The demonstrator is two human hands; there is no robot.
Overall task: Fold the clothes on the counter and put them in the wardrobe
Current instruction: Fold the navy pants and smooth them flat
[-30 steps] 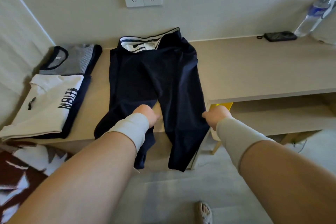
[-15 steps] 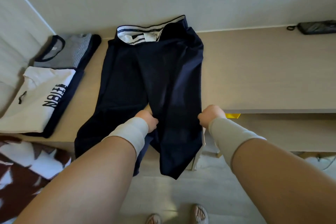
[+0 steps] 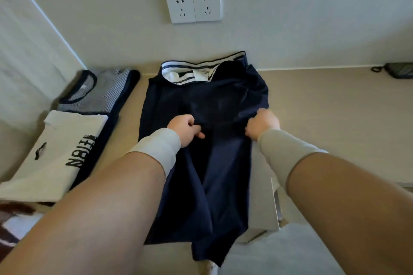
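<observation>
Both hands (image 3: 186, 128) (image 3: 262, 124) grip navy trousers (image 3: 201, 100); fingertips hidden in fabric.

Double wall socket (image 3: 193, 5): two white plates side by side, mounted on the pale wall above the bench.
Dark pouch (image 3: 398, 70): flat, grey-black, with a short cord loop at its left end; lies at the far right of the bench against the wall, partly cut off by the frame edge.
Patterned fabric (image 3: 13, 225): brown and white, at the lower left corner, below the bench edge; blurred.
Floor (image 3: 279, 257): pale grey, visible at bottom centre.
</observation>
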